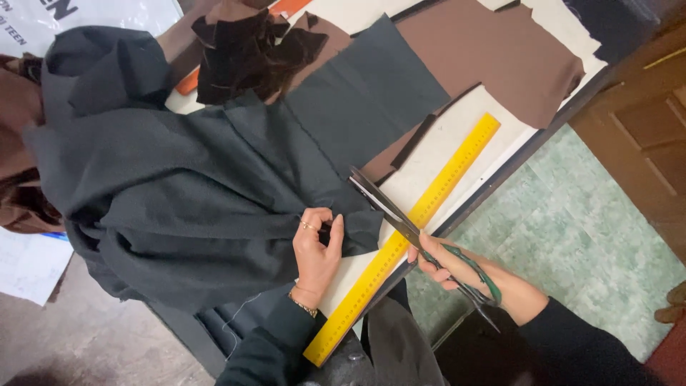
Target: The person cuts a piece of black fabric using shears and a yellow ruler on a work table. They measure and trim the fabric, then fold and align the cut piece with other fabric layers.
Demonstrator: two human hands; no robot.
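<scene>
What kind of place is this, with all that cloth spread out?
Most likely a tailoring or sewing workshop. The table is covered with cut pieces of brown cloth and dark grey cloth, a long yellow ruler lies along its edge, and the right hand holds large scissors.

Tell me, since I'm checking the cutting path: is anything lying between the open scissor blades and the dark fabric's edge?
Nothing visible does. The scissors in the right hand point at the dark fabric pinched by the left hand; the yellow ruler lies underneath.

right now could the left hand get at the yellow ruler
Probably yes. The left hand pinches the dark cloth right beside the ruler, and nothing lies between them; it would have to let go first.
</scene>
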